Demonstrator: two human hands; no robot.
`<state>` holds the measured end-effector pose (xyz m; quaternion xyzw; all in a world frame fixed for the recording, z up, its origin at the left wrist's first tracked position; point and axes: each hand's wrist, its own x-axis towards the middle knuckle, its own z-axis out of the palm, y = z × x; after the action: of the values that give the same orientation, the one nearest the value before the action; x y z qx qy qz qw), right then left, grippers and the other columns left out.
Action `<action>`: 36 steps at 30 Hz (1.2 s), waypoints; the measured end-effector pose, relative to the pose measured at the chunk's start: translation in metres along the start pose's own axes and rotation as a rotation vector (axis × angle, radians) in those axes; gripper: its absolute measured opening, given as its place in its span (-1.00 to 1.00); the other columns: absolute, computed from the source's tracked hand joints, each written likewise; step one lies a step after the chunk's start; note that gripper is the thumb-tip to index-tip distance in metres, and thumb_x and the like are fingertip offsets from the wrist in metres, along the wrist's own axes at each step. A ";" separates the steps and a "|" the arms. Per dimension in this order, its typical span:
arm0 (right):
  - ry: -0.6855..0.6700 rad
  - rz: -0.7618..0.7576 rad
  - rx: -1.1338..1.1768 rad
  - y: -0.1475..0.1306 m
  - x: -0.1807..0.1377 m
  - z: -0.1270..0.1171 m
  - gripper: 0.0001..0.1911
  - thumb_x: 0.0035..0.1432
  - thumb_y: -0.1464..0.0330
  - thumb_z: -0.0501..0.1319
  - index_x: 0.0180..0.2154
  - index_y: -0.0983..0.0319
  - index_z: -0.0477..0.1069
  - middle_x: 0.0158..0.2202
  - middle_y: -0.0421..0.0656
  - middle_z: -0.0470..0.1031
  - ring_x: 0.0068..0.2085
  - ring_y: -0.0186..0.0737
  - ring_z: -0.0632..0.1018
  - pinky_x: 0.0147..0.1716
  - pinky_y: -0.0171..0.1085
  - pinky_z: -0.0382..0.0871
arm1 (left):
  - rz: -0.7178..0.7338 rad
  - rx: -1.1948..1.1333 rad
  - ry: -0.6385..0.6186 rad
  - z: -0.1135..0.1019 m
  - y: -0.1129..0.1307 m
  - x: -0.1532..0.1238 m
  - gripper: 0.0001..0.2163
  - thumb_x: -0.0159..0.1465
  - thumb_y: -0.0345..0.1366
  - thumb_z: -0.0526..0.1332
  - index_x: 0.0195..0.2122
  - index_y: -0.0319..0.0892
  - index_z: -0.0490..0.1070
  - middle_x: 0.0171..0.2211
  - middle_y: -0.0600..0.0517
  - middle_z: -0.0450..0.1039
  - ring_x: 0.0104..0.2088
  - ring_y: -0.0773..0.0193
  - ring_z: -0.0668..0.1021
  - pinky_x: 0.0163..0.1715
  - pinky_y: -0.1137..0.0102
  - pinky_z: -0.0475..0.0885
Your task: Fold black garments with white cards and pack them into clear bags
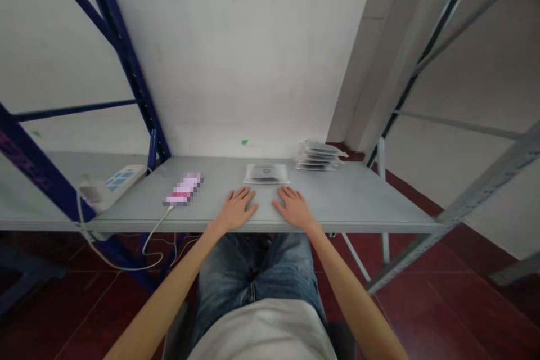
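Observation:
My left hand (237, 208) lies flat on the grey table (358, 197), palm down, fingers stretched out, holding nothing. My right hand (294, 206) lies flat beside it in the same way, a little apart from the left. Just beyond both hands lies a single clear flat packet (266, 174) with a dark round item inside; neither hand touches it. A stack of similar packets (318, 155) sits at the table's far right, near the wall.
A phone (184, 189) lies left of my hands with a white cable (154, 230) hanging over the front edge. A white power strip (115, 182) rests at the far left. Blue rack posts (126, 56) stand left, grey rack beams (464, 202) right.

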<state>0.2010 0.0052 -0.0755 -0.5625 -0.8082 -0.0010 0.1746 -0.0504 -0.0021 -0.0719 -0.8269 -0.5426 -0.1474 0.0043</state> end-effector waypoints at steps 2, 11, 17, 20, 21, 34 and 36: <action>0.000 -0.007 0.001 0.000 0.000 0.000 -0.34 0.50 0.02 -0.04 0.41 0.25 0.23 0.46 0.02 0.21 0.46 0.06 0.20 0.42 0.09 0.03 | -0.006 -0.002 -0.007 -0.001 0.000 0.000 -0.44 0.51 0.04 -0.05 0.43 -0.10 0.22 0.48 -0.11 0.13 0.49 0.02 0.17 0.45 -0.09 0.02; -0.007 0.003 0.002 -0.001 0.000 -0.001 -0.36 0.49 0.03 -0.03 0.41 0.22 0.24 0.46 0.01 0.20 0.46 0.06 0.20 0.42 0.08 0.04 | 0.001 0.000 -0.002 0.000 0.000 0.000 -0.45 0.51 0.04 -0.06 0.43 -0.08 0.22 0.48 -0.11 0.13 0.48 0.02 0.17 0.44 -0.09 0.04; -0.002 0.000 0.009 -0.002 -0.001 -0.002 -0.37 0.50 0.04 -0.03 0.41 0.21 0.24 0.46 0.02 0.21 0.46 0.06 0.20 0.42 0.09 0.03 | 0.000 0.015 0.009 0.001 -0.001 0.000 -0.45 0.51 0.05 -0.05 0.42 -0.06 0.23 0.47 -0.09 0.15 0.48 0.03 0.17 0.44 -0.06 0.05; -0.004 0.000 0.012 -0.001 0.000 -0.001 -0.36 0.50 0.04 -0.03 0.40 0.24 0.24 0.46 0.03 0.21 0.46 0.08 0.21 0.42 0.10 0.03 | 0.000 0.020 0.001 0.000 0.000 0.000 -0.44 0.51 0.05 -0.06 0.42 -0.08 0.23 0.48 -0.10 0.14 0.48 0.03 0.18 0.44 -0.06 0.06; -0.005 0.001 0.013 -0.001 0.000 -0.001 -0.36 0.50 0.03 -0.02 0.40 0.25 0.24 0.46 0.03 0.21 0.46 0.09 0.20 0.42 0.11 0.03 | -0.002 0.020 0.001 0.000 0.000 0.000 -0.44 0.51 0.05 -0.06 0.42 -0.08 0.23 0.48 -0.10 0.14 0.48 0.03 0.18 0.44 -0.05 0.05; -0.004 0.003 0.020 -0.001 0.000 -0.001 -0.36 0.49 0.04 0.00 0.41 0.24 0.24 0.46 0.03 0.21 0.46 0.09 0.21 0.41 0.12 0.03 | -0.009 -0.003 -0.007 -0.002 0.001 0.000 -0.45 0.51 0.03 -0.04 0.43 -0.10 0.23 0.48 -0.12 0.13 0.48 0.00 0.17 0.44 -0.09 0.04; 0.001 0.001 0.019 -0.001 0.000 -0.001 -0.37 0.49 0.04 0.00 0.40 0.24 0.25 0.45 0.04 0.22 0.45 0.09 0.21 0.41 0.12 0.04 | -0.007 -0.005 -0.009 -0.002 0.001 0.000 -0.45 0.51 0.03 -0.04 0.43 -0.11 0.23 0.48 -0.13 0.12 0.48 0.00 0.17 0.44 -0.10 0.04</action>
<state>0.2006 0.0049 -0.0749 -0.5610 -0.8079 0.0062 0.1805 -0.0496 -0.0031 -0.0700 -0.8258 -0.5450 -0.1449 -0.0007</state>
